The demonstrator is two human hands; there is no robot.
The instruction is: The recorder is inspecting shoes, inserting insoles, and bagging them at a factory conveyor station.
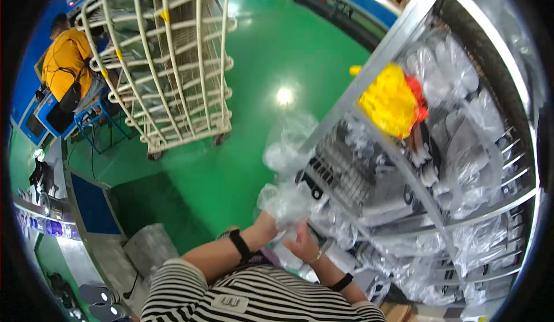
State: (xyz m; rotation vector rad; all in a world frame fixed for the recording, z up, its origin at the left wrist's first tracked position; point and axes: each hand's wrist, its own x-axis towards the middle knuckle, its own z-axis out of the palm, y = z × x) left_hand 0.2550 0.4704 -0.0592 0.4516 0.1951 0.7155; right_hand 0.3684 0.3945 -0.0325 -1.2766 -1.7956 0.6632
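In front of my body I hold a bunched clear plastic bag point(284, 204). My left hand point(266, 226) is closed on its lower left side, the fingers partly covered by the film. My right hand point(302, 244) grips its lower right edge, thumb pointing up; the other fingers show poorly. Another puffed clear bag point(288, 149) sits just beyond, beside the frame of a metal rack. What the bags contain, if anything, I cannot make out. Wire shelving point(343, 175) with clear-wrapped items stands right of my hands.
The metal rack point(369, 85) fills the right side, with a yellow bag point(389, 102) and a red bag point(416, 95) on it. A cream wire cart point(187, 127) on wheels stands ahead left. Beyond it a person in yellow point(64, 62) sits. Grey shoes point(103, 303) lie lower left.
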